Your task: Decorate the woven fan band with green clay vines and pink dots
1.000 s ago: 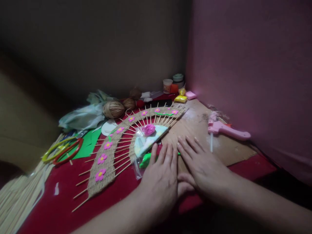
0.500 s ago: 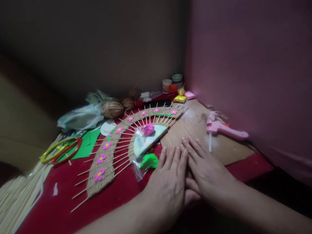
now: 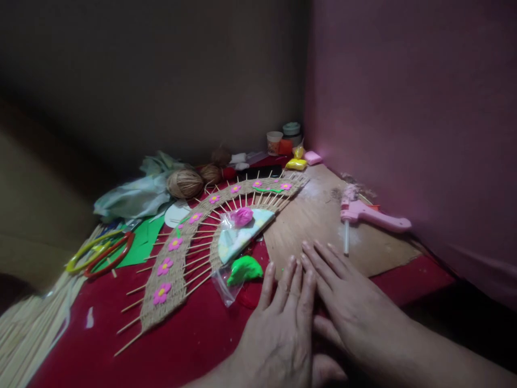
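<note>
My left hand (image 3: 280,318) is palm down with its fingers stretched out, just right of the green clay (image 3: 244,270) on its clear plastic. Beside it, my right hand (image 3: 347,296) is also palm down, fingers extended over the near edge of the brown board (image 3: 299,215). Nothing shows in either hand, though the palms are hidden. A curved woven fan piece (image 3: 167,275) with thin sticks and pink flowers lies left of my hands. Pink clay (image 3: 242,216) in plastic rests on its pale fabric center (image 3: 238,237).
A pink glue gun (image 3: 371,214) is on the board's right. Twine balls (image 3: 184,184), yellow packets (image 3: 296,164) and a paper cup (image 3: 274,143) stand behind. Red and yellow-handled scissors (image 3: 110,255) lie on green sheets (image 3: 141,242) at the left, near pale strips (image 3: 36,323).
My left hand has moved down and slightly right, away from the green clay. My right hand has shifted a little down and right. The view has tilted slightly.
</note>
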A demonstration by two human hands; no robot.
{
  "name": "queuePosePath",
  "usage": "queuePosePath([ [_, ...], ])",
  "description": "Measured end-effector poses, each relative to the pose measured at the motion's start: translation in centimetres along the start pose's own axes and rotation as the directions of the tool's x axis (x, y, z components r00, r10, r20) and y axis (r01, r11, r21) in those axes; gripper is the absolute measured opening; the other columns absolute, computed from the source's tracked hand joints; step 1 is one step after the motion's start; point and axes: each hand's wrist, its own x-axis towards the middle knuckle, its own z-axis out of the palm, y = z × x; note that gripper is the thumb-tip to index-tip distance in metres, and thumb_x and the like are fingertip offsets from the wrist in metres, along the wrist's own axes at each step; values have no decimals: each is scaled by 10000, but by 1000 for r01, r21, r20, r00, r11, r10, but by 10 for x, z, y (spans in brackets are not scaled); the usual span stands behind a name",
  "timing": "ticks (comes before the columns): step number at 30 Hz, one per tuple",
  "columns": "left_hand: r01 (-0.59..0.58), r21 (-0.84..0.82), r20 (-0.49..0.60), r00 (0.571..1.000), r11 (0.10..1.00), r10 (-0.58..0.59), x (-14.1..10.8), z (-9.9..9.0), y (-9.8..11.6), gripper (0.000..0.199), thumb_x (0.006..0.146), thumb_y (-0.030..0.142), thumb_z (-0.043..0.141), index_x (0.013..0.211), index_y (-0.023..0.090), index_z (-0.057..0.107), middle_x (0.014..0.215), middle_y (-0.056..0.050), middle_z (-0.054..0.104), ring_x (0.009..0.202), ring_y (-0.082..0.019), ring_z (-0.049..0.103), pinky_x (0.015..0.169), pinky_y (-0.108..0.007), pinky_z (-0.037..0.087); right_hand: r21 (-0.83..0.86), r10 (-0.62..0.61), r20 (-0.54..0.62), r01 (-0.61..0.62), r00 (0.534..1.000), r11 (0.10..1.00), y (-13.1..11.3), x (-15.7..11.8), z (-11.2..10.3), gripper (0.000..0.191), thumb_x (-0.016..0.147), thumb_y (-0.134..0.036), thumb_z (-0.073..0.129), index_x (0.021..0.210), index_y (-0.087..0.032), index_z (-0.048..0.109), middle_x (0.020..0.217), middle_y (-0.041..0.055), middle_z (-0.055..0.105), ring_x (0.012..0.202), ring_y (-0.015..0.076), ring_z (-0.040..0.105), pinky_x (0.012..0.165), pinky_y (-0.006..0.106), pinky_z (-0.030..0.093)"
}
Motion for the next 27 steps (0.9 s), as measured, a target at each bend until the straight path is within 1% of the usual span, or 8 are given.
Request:
queuePosePath([
  [3,55,-20,45,997,998,-54,7,-2,-5,854,870,666,267,1405,0,269,1452,-212,318,1375,-330,218,1108,-537,199,6,-2,0,2,1000,1000,3,4,1,638,858,-442,508,1285,32,491,1348,282,433,1278,383,374,1032,502,362],
  [7,154,11,96,983,988,-154,24,-16,-22,895,840,690,313,1360,-38,335,1413,-260,358,1345,-364,268,1095,-553,236,-13,51,1,-51,999,999,17,20,2,671,890,-497,434,1269,52,499,1322,287,460,1258,382,403,1025,490,374],
  [9,156,9,77,985,988,-156,23,-23,-28,901,843,687,313,1351,-57,330,1407,-280,352,1340,-371,269,1086,-549,262,-32,82,-9,-83,997,996,21,22,2,711,873,-529,448,1273,57,491,1330,289,449,1257,378,407,1018,482,385],
  [12,164,-41,22,986,986,-163,16,-28,-31,842,884,647,260,1352,-51,310,1406,-284,355,1345,-340,271,1086,-518,293,-42,92,-6,-93,996,995,18,21,1,750,849,-551,478,1282,62,477,1347,292,426,1266,380,393,1027,482,372],
  [15,177,-90,-13,984,980,-179,14,-26,-30,800,906,617,227,1364,-37,272,1412,-276,354,1356,-309,259,1093,-503,292,-22,85,6,-85,996,996,13,26,2,762,853,-558,467,1290,67,467,1357,297,409,1282,386,363,1045,483,343],
  [20,126,-79,-12,992,989,-127,14,-14,-20,816,902,618,245,1360,-57,252,1399,-285,369,1337,-321,306,1087,-531,288,18,14,63,-15,998,1000,6,33,2,704,847,-478,527,1305,52,458,1363,302,398,1290,394,341,1059,485,318],
  [24,81,-53,-56,995,995,-84,4,-4,-10,849,868,660,285,1338,-46,309,1375,-266,417,1322,-341,334,1073,-539,301,35,3,-2,-3,1000,999,-2,17,1,677,854,-487,503,1281,39,492,1349,283,429,1278,382,371,1039,490,355],
  [27,72,-47,-77,994,996,-76,5,-2,-11,844,869,659,291,1349,-35,315,1386,-251,411,1326,-345,328,1080,-540,281,42,-3,-18,4,1000,999,-1,15,3,684,860,-496,481,1262,58,502,1336,291,439,1264,385,392,1021,492,381],
])
